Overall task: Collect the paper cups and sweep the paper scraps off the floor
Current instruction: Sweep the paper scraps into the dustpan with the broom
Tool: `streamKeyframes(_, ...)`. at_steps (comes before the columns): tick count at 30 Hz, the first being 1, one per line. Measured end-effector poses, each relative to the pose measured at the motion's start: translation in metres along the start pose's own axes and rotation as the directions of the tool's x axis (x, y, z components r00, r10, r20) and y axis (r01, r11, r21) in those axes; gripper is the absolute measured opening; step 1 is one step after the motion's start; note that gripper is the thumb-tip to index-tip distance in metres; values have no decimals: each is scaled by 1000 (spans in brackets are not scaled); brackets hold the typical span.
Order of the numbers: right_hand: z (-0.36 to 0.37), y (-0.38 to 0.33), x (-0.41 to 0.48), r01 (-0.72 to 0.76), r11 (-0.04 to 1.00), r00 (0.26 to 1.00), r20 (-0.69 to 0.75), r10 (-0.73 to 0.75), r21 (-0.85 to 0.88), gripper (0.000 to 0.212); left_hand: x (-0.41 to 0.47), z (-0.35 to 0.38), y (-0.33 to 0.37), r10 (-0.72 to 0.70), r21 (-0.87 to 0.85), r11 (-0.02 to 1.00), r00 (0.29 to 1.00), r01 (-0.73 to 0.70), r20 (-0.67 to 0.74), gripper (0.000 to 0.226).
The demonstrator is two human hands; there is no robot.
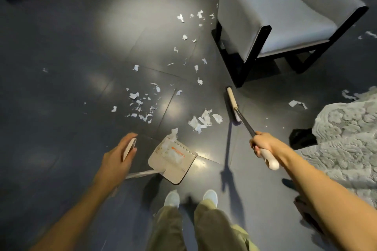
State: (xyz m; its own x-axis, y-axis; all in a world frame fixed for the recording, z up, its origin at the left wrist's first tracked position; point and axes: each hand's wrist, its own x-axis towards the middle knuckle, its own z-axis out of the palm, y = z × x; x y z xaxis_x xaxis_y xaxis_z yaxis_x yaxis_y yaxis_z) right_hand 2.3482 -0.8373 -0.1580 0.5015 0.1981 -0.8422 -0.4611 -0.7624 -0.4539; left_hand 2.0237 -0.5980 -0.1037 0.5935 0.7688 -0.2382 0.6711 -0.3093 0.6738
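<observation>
**Broom and dustpan over scattered scraps**

The right hand (263, 143) is wrapped tight around the broom (232, 106) handle; its head rests on the dark floor (61, 47) beside the armchair (275, 20). The left hand (120, 155) curls around what seems to be the dustpan (173, 159) handle's top. Paper scraps (201, 120) lie ahead of the pan, some inside.

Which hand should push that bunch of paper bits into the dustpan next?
Probably the right hand: it grips the broom, whose head sits just right of the paper pile. The left hand holds the dustpan handle.
</observation>
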Motion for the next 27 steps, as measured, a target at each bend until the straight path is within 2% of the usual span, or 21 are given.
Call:
streamKeyframes(2,3,-8,19,-20,999,999,33,21,-35,20,-1,-5,-8,-25,-13,1000,999,25,-25,36)
streamKeyframes(5,17,-12,36,-87,996,988,130,86,1,24,0,-10,-20,-68,-17,998,997,67,-36,36)
streamKeyframes(9,48,-5,38,-153,985,953,251,169,-81,46,11,-12,-32,-102,1,995,994,102,-34,35)
streamKeyframes(12,67,-4,38,-188,975,933,290,214,-115,62,25,-17,-36,-91,3,996,996,91,-17,34)
streamKeyframes(14,78,-7,35,-185,973,938,273,216,-135,68,37,-22,-39,-86,3,996,996,86,-25,35)
streamKeyframes(16,90,-10,31,-157,974,948,250,195,-164,65,49,-24,-41,-88,-2,996,996,88,-30,35)
streamKeyframes(18,104,-12,27,-128,963,960,216,181,-235,60,60,-26,-42,-93,-11,996,996,93,-15,35)
streamKeyframes(21,125,-14,26,-92,933,974,163,157,-348,67,68,-30,-48,-97,-7,995,995,97,-14,35)
streamKeyframes(27,151,-26,39,-35,764,996,39,79,-644,46,74,-30,-55,-90,-22,996,996,90,-13,35)
